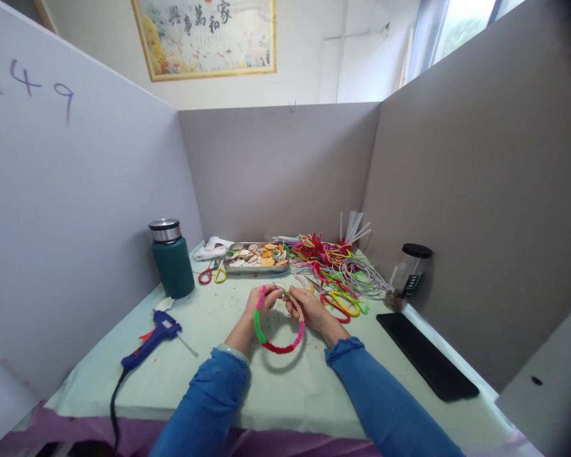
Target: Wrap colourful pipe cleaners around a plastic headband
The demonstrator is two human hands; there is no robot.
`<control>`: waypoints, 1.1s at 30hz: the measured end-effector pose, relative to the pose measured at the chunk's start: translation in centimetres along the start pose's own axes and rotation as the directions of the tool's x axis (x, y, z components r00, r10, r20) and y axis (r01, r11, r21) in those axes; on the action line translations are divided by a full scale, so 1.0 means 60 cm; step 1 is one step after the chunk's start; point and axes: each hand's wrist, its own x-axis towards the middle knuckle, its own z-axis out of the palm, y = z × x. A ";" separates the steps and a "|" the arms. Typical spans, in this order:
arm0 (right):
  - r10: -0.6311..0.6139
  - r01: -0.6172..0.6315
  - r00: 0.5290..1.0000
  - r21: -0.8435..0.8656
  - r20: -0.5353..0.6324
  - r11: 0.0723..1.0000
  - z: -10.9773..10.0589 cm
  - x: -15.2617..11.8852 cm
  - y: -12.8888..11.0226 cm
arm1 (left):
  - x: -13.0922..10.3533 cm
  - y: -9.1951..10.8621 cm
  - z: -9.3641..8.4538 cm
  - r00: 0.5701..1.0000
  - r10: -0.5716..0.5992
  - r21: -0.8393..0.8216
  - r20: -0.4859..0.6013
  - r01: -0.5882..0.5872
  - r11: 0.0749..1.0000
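Over the middle of the table, my left hand (pixel 262 299) and my right hand (pixel 309 308) meet at the top of a ring wrapped in coloured pipe cleaners (pixel 280 350). Pink, green, red and pale pink stretches run round the ring, which hangs towards me. My right fingers pinch its upper right end, where a bit of light green shows. The left fingers are closed by the pink end on the other side; what exactly lies between the fingertips is too small to make out. Scissors with red and yellow handles (pixel 346 304) lie just beyond my right hand.
A blue glue gun (pixel 155 339) with its cord lies at left, near a green bottle (pixel 172 263). Behind are a metal tray (pixel 257 269) of small pieces, more scissors (pixel 205 276), and a pipe cleaner heap (pixel 321 251). At right are a jar (pixel 412 273) and black slab (pixel 426 357). Partitions enclose the table.
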 end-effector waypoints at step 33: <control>-0.101 0.073 0.984 -0.182 -0.147 0.981 0.015 -0.002 -0.005 | 0.003 -0.023 0.009 0.989 -0.101 -0.036 -0.112 0.097 0.995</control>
